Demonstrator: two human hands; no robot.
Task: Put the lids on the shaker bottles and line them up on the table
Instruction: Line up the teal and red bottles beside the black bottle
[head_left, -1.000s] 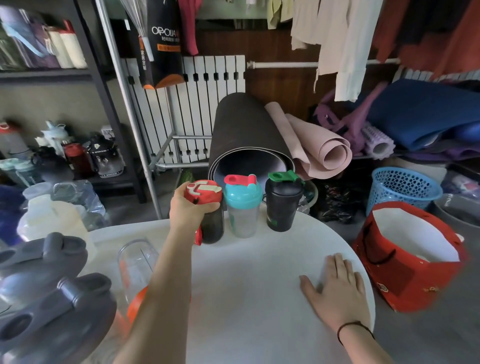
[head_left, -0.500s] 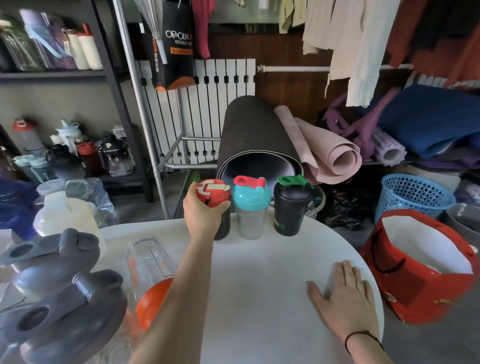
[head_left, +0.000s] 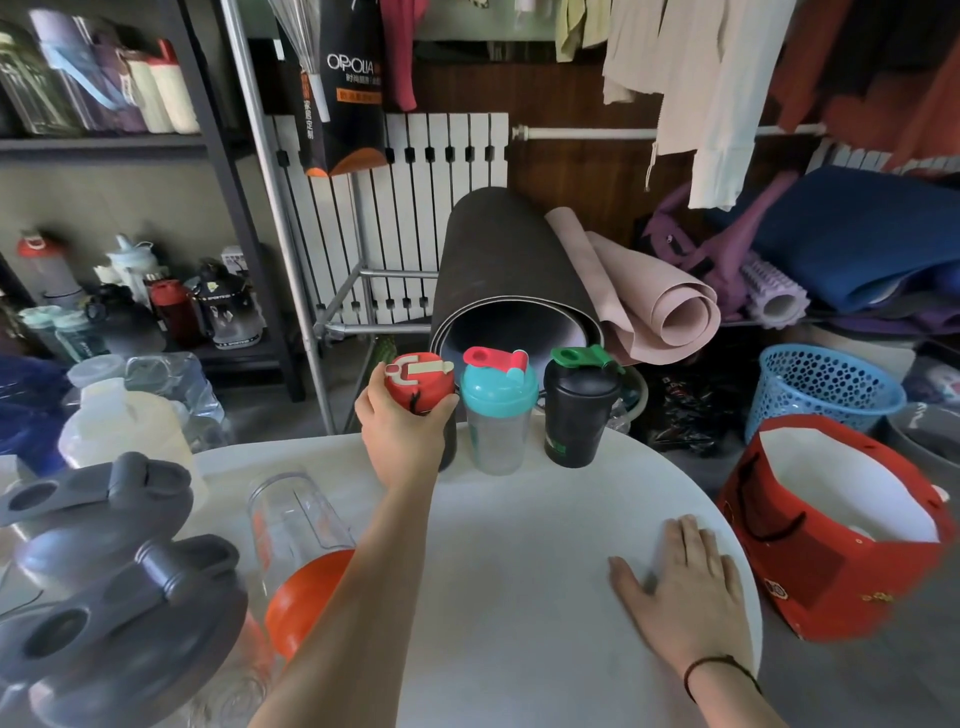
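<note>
Three lidded shaker bottles stand in a row at the far edge of the white round table (head_left: 519, 597). My left hand (head_left: 402, 436) is wrapped around the leftmost one, a dark bottle with a red lid (head_left: 420, 384). Beside it stands a clear bottle with a teal lid and red flip cap (head_left: 497, 410), then a black bottle with a green flip cap (head_left: 581, 410). My right hand (head_left: 680, 587) lies flat on the table near its right edge, fingers spread. A clear lidless bottle (head_left: 296, 519) stands at the left, with an orange lid (head_left: 306, 597) in front of it.
Two grey lids (head_left: 104, 613) sit on bottles very near the camera at lower left. A red paper bag (head_left: 841, 561) and a blue basket (head_left: 826, 389) stand on the floor to the right. Rolled mats (head_left: 519, 275) lie behind the table; shelves with bottles stand at left.
The view has shifted slightly. My left hand has set the red-lidded bottle upright close against the teal-lidded one. My right hand has stayed flat on the table.
</note>
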